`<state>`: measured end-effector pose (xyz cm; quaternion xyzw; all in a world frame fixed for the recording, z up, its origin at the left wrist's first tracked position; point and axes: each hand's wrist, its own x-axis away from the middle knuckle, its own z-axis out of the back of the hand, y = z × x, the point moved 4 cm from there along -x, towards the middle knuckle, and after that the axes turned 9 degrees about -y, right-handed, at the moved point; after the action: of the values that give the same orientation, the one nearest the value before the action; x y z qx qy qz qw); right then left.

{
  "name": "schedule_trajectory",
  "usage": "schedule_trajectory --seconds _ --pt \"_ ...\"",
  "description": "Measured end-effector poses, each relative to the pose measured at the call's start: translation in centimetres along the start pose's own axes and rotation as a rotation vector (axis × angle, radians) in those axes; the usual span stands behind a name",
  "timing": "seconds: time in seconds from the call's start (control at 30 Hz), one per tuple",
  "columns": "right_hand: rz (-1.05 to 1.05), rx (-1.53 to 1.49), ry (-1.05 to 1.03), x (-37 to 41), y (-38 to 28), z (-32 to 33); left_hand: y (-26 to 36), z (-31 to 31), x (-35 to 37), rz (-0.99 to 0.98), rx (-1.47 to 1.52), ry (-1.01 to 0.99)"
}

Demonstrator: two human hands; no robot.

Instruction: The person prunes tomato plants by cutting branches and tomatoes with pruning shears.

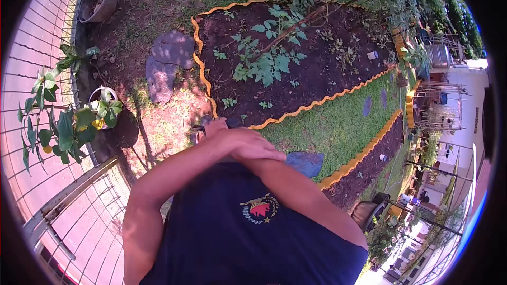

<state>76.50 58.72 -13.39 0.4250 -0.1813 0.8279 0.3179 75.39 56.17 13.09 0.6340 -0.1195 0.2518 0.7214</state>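
My two bare arms cross in front of my dark blue shirt (211,221). My left hand (259,150) lies flat across my right forearm (301,190), its fingers stretched toward the right of the view. Beyond my left wrist, my right hand (214,126) shows only in part, with its fingers bent. A small dark object (197,131) is against those fingers; its kind is too small and hidden to tell. Just past my hands lies a soil bed (317,84) with a wavy yellow edging (203,76), where leafy green plants (269,66) grow.
Flat stones (171,58) lie left of the bed, and another stone (301,163) is beside my right forearm. A wire fence (39,74) stands at the left, near a potted plant (103,108). A grass strip (327,126) separates a second bed (364,171).
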Motion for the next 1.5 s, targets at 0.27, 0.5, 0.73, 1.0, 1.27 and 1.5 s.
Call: schedule_trajectory --seconds 0.27,0.5,0.73,1.0,1.27,1.5 --pt "-0.06 -0.37 -0.189 -0.4 9.6 3.1 -32.8 -4.5 21.4 0.919 0.199 0.661" --pt "-0.742 -0.782 -0.535 8.5 21.7 -6.9 -41.2 -12.1 20.9 0.692 0.792 0.448" --pt "-0.855 -1.014 -0.685 12.2 12.9 -6.4 -48.0 3.1 21.6 0.709 0.315 0.379" --pt "-0.709 -1.382 -0.416 -0.2 0.2 3.0 -54.2 16.5 32.8 0.663 0.436 0.303" --pt "-0.787 -1.595 -0.168 -3.1 -2.1 5.9 -53.4 18.3 30.5 0.718 0.23 -0.113" --pt "-0.668 -1.728 -0.229 -0.8 -5.2 2.2 -49.7 13.9 25.2 0.742 -0.047 -0.251"
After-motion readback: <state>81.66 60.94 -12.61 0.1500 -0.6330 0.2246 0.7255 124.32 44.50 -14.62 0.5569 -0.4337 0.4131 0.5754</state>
